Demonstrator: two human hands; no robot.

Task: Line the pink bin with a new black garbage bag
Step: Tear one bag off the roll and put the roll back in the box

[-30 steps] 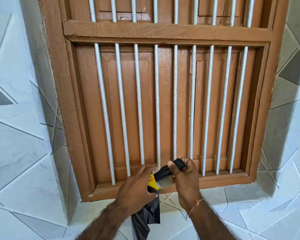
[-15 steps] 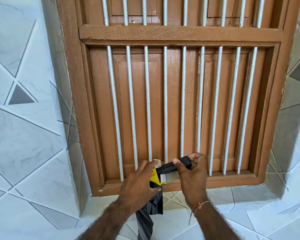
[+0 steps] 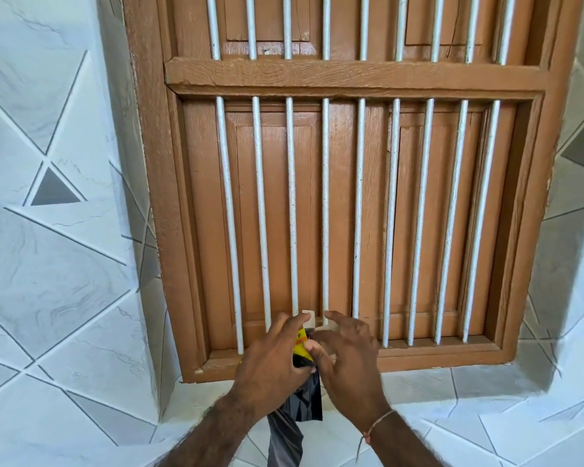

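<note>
Barely begun, really: my left hand grips the yellow-labelled roll at the window sill, one black garbage bag dangling below, while my right hand hovers with fingers spread (pink bin nowhere in view). Lining remains undone.

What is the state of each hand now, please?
Left hand: closed on the yellow-labelled bag roll, with a black garbage bag hanging below.
Right hand: fingers spread, thumb touching the roll; whether it grips cannot be told.
</note>
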